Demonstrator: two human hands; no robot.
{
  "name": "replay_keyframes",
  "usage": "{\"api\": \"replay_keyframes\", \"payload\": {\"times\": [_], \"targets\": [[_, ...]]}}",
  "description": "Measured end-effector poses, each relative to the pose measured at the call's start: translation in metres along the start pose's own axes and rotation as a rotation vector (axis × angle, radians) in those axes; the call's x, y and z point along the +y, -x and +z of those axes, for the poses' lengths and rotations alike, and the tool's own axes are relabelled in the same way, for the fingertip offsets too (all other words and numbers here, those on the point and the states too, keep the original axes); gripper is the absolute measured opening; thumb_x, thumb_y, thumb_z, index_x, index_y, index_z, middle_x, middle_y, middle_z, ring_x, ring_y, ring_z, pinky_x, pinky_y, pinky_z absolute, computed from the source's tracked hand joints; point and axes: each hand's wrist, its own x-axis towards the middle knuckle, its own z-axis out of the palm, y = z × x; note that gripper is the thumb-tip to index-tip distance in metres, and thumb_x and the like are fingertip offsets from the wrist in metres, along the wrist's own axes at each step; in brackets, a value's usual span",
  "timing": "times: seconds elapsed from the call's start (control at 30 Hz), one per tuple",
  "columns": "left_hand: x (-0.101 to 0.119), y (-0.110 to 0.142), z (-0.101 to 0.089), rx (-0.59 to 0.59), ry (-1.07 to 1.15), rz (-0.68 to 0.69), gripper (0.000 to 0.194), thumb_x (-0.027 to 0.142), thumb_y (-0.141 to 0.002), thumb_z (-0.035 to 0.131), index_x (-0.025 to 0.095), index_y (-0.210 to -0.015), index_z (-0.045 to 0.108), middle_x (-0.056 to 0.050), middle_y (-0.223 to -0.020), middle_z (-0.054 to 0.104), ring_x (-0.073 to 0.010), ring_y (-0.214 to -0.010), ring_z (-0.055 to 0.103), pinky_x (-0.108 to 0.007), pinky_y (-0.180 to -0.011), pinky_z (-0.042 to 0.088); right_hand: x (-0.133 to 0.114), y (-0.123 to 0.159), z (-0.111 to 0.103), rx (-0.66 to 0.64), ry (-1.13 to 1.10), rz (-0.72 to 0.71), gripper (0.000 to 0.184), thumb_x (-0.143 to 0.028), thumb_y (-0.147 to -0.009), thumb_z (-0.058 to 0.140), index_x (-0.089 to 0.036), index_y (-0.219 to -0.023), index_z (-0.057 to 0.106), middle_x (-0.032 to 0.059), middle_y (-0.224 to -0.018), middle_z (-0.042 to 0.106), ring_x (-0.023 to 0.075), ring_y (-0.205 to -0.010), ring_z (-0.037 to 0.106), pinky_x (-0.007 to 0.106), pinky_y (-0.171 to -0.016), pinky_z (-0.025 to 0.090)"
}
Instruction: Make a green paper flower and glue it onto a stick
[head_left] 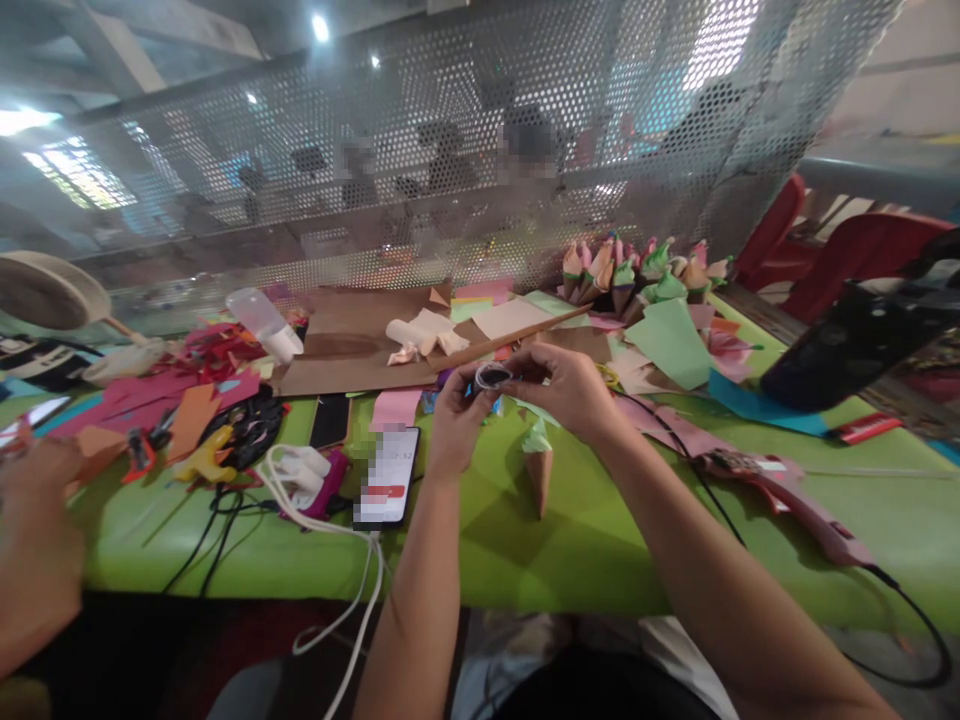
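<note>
My left hand [458, 412] and my right hand [564, 386] meet above the green table [480, 560]. Between their fingertips is a small round ring [493, 377] with a pale rim and a dark middle, perhaps a roll of tape. Both hands pinch it, one from each side. Just below the hands, a small brown paper cone [538, 480] with a pale green paper top lies on the table. A phone [388, 478] with a lit screen rests left of my left forearm. To the right of my right forearm lies a pink glue gun [795, 500] with a black cord.
Several finished paper cones [645, 270] stand at the back right. Brown cardboard [345, 340] and paper sheets [671, 340] cover the back. A dark bottle [832, 340] is at right. White cables [367, 580] hang over the front edge. Another person's hand [37, 530] is at far left.
</note>
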Motion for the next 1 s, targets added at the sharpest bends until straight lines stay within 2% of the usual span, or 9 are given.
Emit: {"api": "replay_keyframes", "payload": {"times": [0.17, 0.47, 0.67, 0.77, 0.87, 1.0], "targets": [[-0.0008, 0.0012, 0.0005, 0.019, -0.034, 0.006, 0.029, 0.039, -0.074, 0.083, 0.024, -0.096, 0.072, -0.001, -0.102, 0.075, -0.0167, -0.097, 0.067, -0.030, -0.089, 0.053, -0.0018, 0.0008, 0.0007, 0.029, 0.089, -0.046, 0.029, -0.046, -0.079, 0.079, -0.018, -0.083, 0.076, 0.0024, -0.073, 0.073, 0.0153, -0.064, 0.062, 0.026, -0.061, 0.048], [-0.0025, 0.0000, 0.0033, 0.034, -0.012, 0.037, 0.026, 0.039, -0.073, 0.084, 0.023, -0.090, 0.072, -0.001, -0.098, 0.074, -0.0164, -0.096, 0.067, -0.029, -0.089, 0.053, -0.0023, 0.0014, 0.0009, 0.048, 0.169, -0.149, 0.005, -0.024, -0.081, 0.075, -0.019, -0.079, 0.074, 0.0018, -0.076, 0.072, 0.0156, -0.068, 0.063, 0.025, -0.065, 0.047], [-0.0009, -0.0003, 0.0030, 0.030, -0.026, 0.049, 0.024, 0.038, -0.074, 0.083, 0.022, -0.087, 0.071, -0.001, -0.097, 0.074, -0.0171, -0.097, 0.068, -0.030, -0.089, 0.053, 0.0008, 0.0002, 0.0015, 0.038, 0.163, -0.139, 0.008, -0.025, -0.081, 0.077, -0.019, -0.077, 0.074, 0.0014, -0.074, 0.071, 0.0157, -0.068, 0.063, 0.026, -0.066, 0.048], [0.0000, -0.0008, 0.0018, 0.019, -0.084, 0.051, 0.021, 0.037, -0.077, 0.080, 0.023, -0.089, 0.071, -0.001, -0.098, 0.074, -0.0175, -0.099, 0.067, -0.030, -0.091, 0.052, 0.0038, -0.0004, 0.0000, 0.024, 0.163, -0.144, 0.015, -0.027, -0.079, 0.081, -0.019, -0.091, 0.076, 0.0028, -0.082, 0.074, 0.0172, -0.072, 0.066, 0.027, -0.068, 0.050], [0.0013, -0.0005, 0.0009, 0.020, -0.181, 0.046, 0.020, 0.035, -0.079, 0.079, 0.023, -0.093, 0.071, -0.002, -0.099, 0.073, -0.0178, -0.097, 0.066, -0.030, -0.090, 0.051, 0.0049, 0.0000, -0.0026, 0.041, 0.181, -0.220, 0.026, -0.026, -0.079, 0.081, -0.020, -0.104, 0.077, 0.0044, -0.091, 0.073, 0.0185, -0.080, 0.067, 0.028, -0.072, 0.053], [0.0015, 0.0006, -0.0001, 0.016, -0.260, 0.056, 0.022, 0.033, -0.080, 0.078, 0.022, -0.099, 0.072, -0.004, -0.102, 0.074, -0.0185, -0.097, 0.065, -0.032, -0.090, 0.050, 0.0032, 0.0010, -0.0043, 0.042, 0.215, -0.279, 0.014, -0.027, -0.084, 0.078, -0.022, -0.097, 0.079, 0.0046, -0.092, 0.071, 0.0162, -0.077, 0.065, 0.027, -0.072, 0.054]]}}
